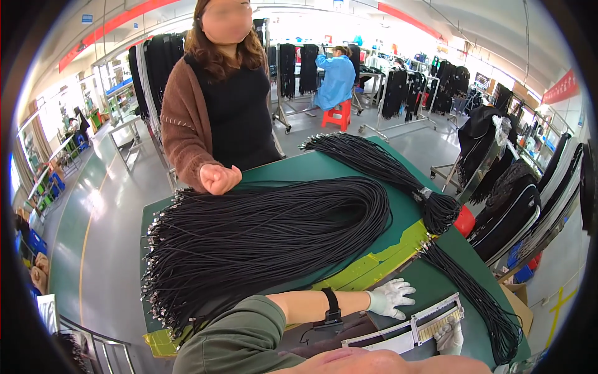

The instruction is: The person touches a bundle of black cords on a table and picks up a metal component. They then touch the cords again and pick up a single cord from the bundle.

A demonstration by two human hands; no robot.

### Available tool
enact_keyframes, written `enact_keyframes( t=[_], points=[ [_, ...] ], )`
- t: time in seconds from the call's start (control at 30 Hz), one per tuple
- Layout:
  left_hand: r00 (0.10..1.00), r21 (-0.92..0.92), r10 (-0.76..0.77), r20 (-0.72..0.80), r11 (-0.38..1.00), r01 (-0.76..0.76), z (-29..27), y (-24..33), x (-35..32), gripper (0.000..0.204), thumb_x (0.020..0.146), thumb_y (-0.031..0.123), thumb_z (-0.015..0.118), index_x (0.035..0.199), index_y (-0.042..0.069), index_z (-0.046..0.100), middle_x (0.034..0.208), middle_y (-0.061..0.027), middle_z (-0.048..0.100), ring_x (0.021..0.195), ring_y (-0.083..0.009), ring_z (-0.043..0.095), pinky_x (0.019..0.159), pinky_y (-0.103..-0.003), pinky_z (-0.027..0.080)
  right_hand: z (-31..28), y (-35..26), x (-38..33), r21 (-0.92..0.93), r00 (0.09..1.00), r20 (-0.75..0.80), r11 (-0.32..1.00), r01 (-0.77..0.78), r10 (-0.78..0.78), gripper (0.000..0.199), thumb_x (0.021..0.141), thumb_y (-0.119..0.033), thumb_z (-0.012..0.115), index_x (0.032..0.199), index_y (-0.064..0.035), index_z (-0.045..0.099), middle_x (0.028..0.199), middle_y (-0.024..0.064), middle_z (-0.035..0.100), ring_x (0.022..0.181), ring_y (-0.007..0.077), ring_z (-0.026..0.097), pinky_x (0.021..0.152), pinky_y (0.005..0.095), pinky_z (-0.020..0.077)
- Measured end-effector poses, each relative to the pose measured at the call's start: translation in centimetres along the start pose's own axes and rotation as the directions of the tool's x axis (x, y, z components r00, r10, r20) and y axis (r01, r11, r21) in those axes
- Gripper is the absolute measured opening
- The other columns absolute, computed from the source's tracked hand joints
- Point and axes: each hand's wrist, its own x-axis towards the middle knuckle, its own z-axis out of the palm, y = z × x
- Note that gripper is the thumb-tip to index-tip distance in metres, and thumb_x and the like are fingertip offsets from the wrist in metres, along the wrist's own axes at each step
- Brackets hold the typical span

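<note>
My left hand (pixel 391 298), in a white glove, lies with its fingers spread over the green table. It is just beyond a long, narrow silver-white frame (pixel 398 338) with a row of brass-coloured slots at its right end. My right hand (pixel 450 338), also gloved, is curled at that slotted end and grips its near edge; part of the fingers is hidden. To the right of both hands lies a thin bundle of black cables (pixel 476 290). A large loop of black cables (pixel 268 240) with metal ends spreads beyond my left forearm.
Across the table (pixel 408 168) stands a person in a brown cardigan (pixel 187 118), one hand (pixel 219 179) loosely closed above the cables. A tied cable bundle (pixel 374 165) lies at the far right. Yellow-green tape (pixel 380 258) crosses the tabletop. Racks of black cables (pixel 398 93) stand behind.
</note>
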Motion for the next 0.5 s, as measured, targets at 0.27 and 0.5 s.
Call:
enact_keyframes(
  t=[0.27,0.5],
  points=[
    [0.998,0.039,0.007,-0.057,0.999,-0.004,-1.2,0.4,-2.0,0.055,0.082,0.042,0.064,0.126,0.011,0.056,0.134,-0.0161,0.048,0.127,-0.0317,0.041,0.107,-0.045,0.031,0.6,0.5,0.8,-0.105,1.000,-0.019,0.994,-0.011,0.010,0.035,0.095,-0.043,0.047,0.112,-0.0132,0.056,0.069,-0.0028,0.056,0.055,0.0114,0.052,0.050,0.0298,0.0492],
    [0.917,-0.530,-0.260,-0.301,0.846,0.066,-19.4,1.1,-11.5,0.027,0.090,0.015,0.057,0.112,0.002,0.064,0.115,-0.0114,0.064,0.108,-0.0212,0.059,0.096,-0.033,0.045,-7.9,-1.2,3.8,-0.417,0.744,0.661,0.873,0.253,0.100,0.035,0.093,-0.037,0.054,0.115,-0.0106,0.058,0.092,0.0058,0.060,0.078,0.0230,0.057,0.074,0.0399,0.0505]
  ],
)
